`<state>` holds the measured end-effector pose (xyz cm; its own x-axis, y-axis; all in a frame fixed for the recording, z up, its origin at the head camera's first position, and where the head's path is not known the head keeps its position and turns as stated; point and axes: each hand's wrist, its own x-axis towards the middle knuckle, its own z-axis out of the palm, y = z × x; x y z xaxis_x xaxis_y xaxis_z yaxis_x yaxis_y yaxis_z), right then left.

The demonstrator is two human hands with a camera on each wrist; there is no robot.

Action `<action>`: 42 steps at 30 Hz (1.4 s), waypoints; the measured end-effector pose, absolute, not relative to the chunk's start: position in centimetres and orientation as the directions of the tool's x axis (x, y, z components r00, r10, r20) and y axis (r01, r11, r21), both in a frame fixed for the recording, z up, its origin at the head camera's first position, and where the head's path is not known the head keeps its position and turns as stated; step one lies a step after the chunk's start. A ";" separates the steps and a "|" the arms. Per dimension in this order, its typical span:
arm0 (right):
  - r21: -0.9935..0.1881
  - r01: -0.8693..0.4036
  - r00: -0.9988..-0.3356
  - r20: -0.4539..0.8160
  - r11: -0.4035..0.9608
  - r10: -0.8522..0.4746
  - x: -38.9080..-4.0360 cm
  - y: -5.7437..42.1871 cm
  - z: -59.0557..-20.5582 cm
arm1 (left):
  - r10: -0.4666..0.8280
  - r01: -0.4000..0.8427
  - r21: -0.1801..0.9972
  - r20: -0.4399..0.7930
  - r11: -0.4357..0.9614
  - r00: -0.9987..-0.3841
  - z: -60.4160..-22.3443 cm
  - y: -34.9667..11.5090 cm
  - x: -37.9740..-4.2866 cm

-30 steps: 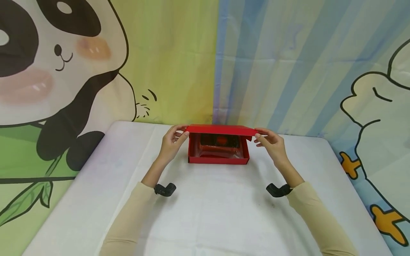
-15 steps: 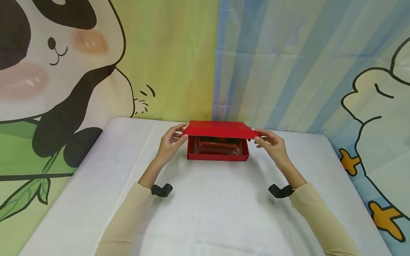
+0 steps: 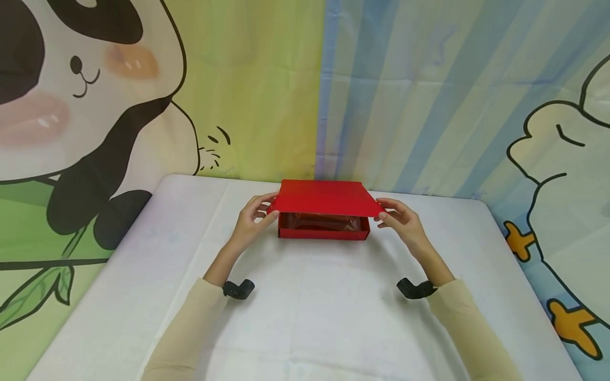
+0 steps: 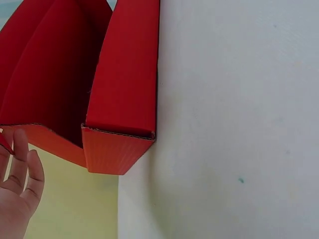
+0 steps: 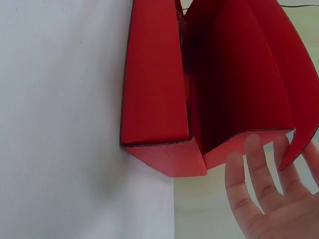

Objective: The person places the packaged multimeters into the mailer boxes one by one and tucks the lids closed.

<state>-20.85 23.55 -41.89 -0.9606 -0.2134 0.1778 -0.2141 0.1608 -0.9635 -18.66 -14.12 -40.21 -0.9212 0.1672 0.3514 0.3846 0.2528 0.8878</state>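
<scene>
A red cardboard box (image 3: 324, 233) stands at the far middle of the table, its hinged lid (image 3: 325, 199) slanting forward and part-way down over the tray. Through the front gap shows a clear plastic wrapped item (image 3: 324, 221), mostly hidden by the lid. My left hand (image 3: 249, 221) holds the lid's left front corner between thumb and fingers. At the opposite corner, my right hand (image 3: 404, 225) pinches the lid the same way. In the right wrist view, fingertips (image 5: 254, 144) touch the lid's side flap (image 5: 249, 144); the thumb is out of that view.
The white table (image 3: 305, 317) extends in front of the box. Close behind it rises a printed backdrop (image 3: 267, 95) with a panda on the left. A black wrist camera (image 3: 239, 289) sits on the left wrist and another camera (image 3: 415, 289) on the right.
Both hands have brought the lid's front edge forward and down, so its top shows more and the front gap is narrower. The box tray has stayed in place on the table.
</scene>
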 end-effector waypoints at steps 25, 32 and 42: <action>-0.980 -0.125 -0.986 0.104 0.157 -0.130 -20.2 22.6 -43.5 | 0.166 0.353 0.903 0.319 0.245 -0.933 -42.7 -14.3 -17.6; -0.970 -0.125 -0.988 0.103 0.206 -0.116 -20.3 22.6 -43.6 | 0.170 0.344 0.903 0.308 0.258 -0.936 -42.9 -14.2 -17.5; -0.962 -0.087 -0.992 0.060 0.259 -0.113 -19.1 21.7 -41.6 | 0.187 0.329 0.901 0.284 0.282 -0.940 -42.9 -14.3 -17.4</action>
